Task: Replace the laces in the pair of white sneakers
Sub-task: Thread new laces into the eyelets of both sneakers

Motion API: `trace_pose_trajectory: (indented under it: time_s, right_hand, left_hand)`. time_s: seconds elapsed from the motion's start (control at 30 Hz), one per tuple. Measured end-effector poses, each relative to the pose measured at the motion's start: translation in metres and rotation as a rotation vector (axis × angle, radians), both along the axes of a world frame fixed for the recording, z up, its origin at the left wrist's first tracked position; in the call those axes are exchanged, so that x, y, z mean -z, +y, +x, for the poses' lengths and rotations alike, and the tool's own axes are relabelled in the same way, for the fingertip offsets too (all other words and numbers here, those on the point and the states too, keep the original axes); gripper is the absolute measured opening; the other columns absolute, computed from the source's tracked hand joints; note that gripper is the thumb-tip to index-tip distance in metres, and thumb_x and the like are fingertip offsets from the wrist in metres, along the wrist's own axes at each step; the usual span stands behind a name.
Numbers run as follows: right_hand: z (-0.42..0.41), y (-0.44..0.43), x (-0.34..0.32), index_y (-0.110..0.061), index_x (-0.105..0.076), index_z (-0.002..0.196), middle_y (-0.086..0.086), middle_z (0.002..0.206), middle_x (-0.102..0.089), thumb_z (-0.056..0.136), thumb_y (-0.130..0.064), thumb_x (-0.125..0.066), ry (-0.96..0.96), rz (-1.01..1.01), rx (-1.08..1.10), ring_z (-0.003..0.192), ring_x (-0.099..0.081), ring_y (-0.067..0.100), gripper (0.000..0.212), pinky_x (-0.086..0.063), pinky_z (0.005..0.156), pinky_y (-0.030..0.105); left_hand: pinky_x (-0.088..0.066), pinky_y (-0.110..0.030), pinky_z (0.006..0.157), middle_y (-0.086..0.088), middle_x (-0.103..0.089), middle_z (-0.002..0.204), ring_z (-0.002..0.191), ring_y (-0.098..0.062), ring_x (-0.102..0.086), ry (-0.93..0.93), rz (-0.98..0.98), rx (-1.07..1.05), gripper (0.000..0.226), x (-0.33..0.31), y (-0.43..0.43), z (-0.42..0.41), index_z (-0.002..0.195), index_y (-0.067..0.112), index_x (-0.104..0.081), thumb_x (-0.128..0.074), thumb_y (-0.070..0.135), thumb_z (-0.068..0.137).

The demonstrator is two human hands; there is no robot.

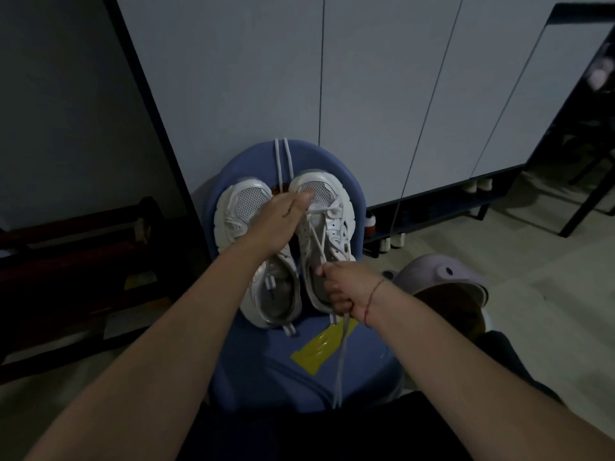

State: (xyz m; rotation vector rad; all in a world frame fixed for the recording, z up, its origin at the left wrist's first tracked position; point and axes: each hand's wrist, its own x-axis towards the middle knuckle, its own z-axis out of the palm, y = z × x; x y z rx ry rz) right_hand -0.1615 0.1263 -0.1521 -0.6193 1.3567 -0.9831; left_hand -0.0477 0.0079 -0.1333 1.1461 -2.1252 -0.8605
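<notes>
Two white sneakers stand side by side on a blue chair seat [253, 364], toes pointing away from me. The left sneaker [243, 207] has no lace in its eyelets. The right sneaker [327, 207] has a white lace [316, 239] threaded through its front eyelets. My left hand [283, 217] presses down on the toe area between the two shoes, thumb on the right sneaker's toe. My right hand [339, 287] grips both strands of that lace above the shoe's heel; the loose ends hang down toward me. A spare pair of laces [283, 161] lies over the chair back.
A yellow plastic piece [319, 347] lies on the seat near the heels. White cabinet doors [366, 78] stand behind the chair, with shoes on a low shelf underneath. A lilac clog [446, 277] sits on the floor at right. Dark wooden furniture [83, 261] is at left.
</notes>
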Motion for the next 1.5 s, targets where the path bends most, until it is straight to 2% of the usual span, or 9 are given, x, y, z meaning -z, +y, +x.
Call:
trace_pose_trajectory:
  time_s: [0.17,0.27,0.37,0.6,0.8,0.93,1.03,1.27,1.5]
  right_hand:
    - [-0.001,0.014,0.009,-0.014,-0.045,0.074,-0.006,0.032,-0.03,0.102,-0.017,-0.029,0.084,0.119,-0.106,0.024,-0.019,0.005,0.033,-0.016,0.03,0.007]
    - [0.001,0.024,0.016,-0.013,-0.05,0.075,-0.006,0.033,-0.031,0.099,-0.012,-0.035,0.165,0.126,-0.107,0.027,-0.019,0.006,0.028,-0.016,0.032,0.01]
    - [0.0,0.029,0.018,-0.013,-0.049,0.074,-0.007,0.034,-0.031,0.101,-0.014,-0.033,0.151,0.139,-0.103,0.028,-0.018,0.006,0.031,-0.016,0.033,0.011]
    - [-0.001,0.032,0.005,-0.014,-0.043,0.075,-0.007,0.036,-0.027,0.102,-0.014,-0.028,-0.121,0.106,-0.06,0.028,-0.017,0.004,0.031,-0.014,0.029,0.012]
    - [-0.001,0.045,-0.019,-0.009,-0.051,0.086,-0.006,0.041,-0.032,0.103,-0.02,-0.032,-0.306,-0.06,0.014,0.032,-0.023,0.003,0.028,-0.02,0.031,0.014]
    - [0.003,0.054,-0.025,-0.009,-0.053,0.086,-0.005,0.043,-0.034,0.102,-0.019,-0.033,-0.273,-0.115,-0.008,0.034,-0.024,0.004,0.027,-0.021,0.033,0.013]
    - [0.004,0.056,-0.027,-0.007,-0.056,0.086,-0.002,0.045,-0.038,0.102,-0.018,-0.034,-0.198,-0.154,0.001,0.036,-0.029,0.006,0.03,-0.025,0.036,0.014]
    - [-0.002,0.057,-0.028,-0.004,-0.062,0.081,0.004,0.055,-0.06,0.102,-0.019,-0.038,-0.119,-0.132,0.044,0.043,-0.053,0.009,0.035,-0.045,0.044,0.018]
    - [-0.032,0.048,-0.041,-0.014,-0.048,0.061,-0.001,0.046,-0.054,0.098,-0.032,-0.044,-0.198,-0.155,0.318,0.041,-0.047,0.008,0.041,-0.041,0.049,0.02]
  left_hand:
    - [-0.035,-0.045,0.112,0.0,-0.061,0.132,0.125,-0.02,-0.052,-0.015,0.103,-0.011,0.103,-0.005,-0.002,-0.001,0.119,0.024,-0.066,-0.016,0.095,0.065]
    - [-0.036,-0.036,0.105,0.001,-0.063,0.12,0.115,-0.019,-0.053,-0.018,0.127,0.006,0.075,-0.013,0.001,-0.003,0.106,0.03,-0.064,-0.018,0.085,0.081]
    - [-0.033,-0.034,0.107,-0.002,-0.058,0.136,0.127,-0.021,-0.049,-0.019,0.143,0.012,0.062,-0.014,-0.003,-0.004,0.127,0.027,-0.064,-0.022,0.063,0.099]
    - [-0.028,-0.042,0.115,-0.001,-0.047,0.148,0.137,-0.022,-0.04,-0.057,0.2,0.012,0.083,-0.019,0.01,-0.003,0.14,0.024,-0.051,-0.02,0.079,0.087]
    - [-0.05,-0.031,0.083,-0.001,-0.068,0.096,0.091,-0.017,-0.063,0.306,0.271,-0.166,0.026,0.016,0.072,-0.002,0.095,0.022,-0.065,-0.042,0.03,0.104]
    - [-0.045,-0.022,0.05,0.0,-0.058,0.057,0.047,-0.009,-0.053,0.499,0.817,-0.282,0.032,0.007,0.095,-0.009,0.08,0.011,-0.06,-0.046,0.03,0.103]
    - [-0.052,-0.027,0.062,-0.004,-0.06,0.066,0.061,-0.016,-0.06,0.584,1.138,-0.14,0.034,-0.002,0.099,-0.006,0.084,0.011,-0.066,-0.05,0.037,0.099]
    - [-0.054,-0.019,0.051,-0.002,-0.067,0.064,0.052,-0.011,-0.064,0.678,1.029,-0.223,0.022,-0.009,0.093,0.007,0.08,0.009,-0.064,-0.057,0.022,0.097]
    - [-0.041,-0.014,0.04,0.007,-0.047,0.045,0.037,-0.005,-0.044,1.135,0.896,-0.313,0.033,-0.034,0.047,0.06,0.071,0.016,-0.05,-0.044,0.024,0.102]
